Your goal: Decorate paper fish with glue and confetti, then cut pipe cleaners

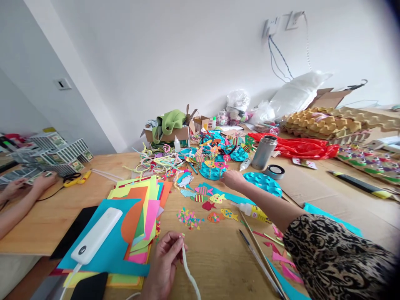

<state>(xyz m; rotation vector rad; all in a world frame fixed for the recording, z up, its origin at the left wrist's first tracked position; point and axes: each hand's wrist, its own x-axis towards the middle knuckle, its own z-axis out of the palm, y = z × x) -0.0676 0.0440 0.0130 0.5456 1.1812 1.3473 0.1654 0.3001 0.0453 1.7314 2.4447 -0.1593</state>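
Note:
My left hand [164, 260] is near the table's front edge, fingers pinched on a white pipe cleaner [189, 271] that trails down toward me. My right hand [233, 179] reaches far across the wooden table [215, 258], fingers closed at the edge of a blue paper disc decorated with paper fish [212, 170]; what it grips is hidden. Colourful paper fish [217, 199] and a small heap of confetti [189, 218] lie between the two hands. A glue bottle [254, 212] lies under my right forearm.
A stack of coloured paper [142, 208] with a white power bank [95, 235] lies left. Another person's hands [28, 185] work at far left beside yellow scissors [75, 179]. A metal flask [264, 152], tape roll [275, 171], egg trays [325, 121], boxes and thin sticks [262, 258] crowd the rest.

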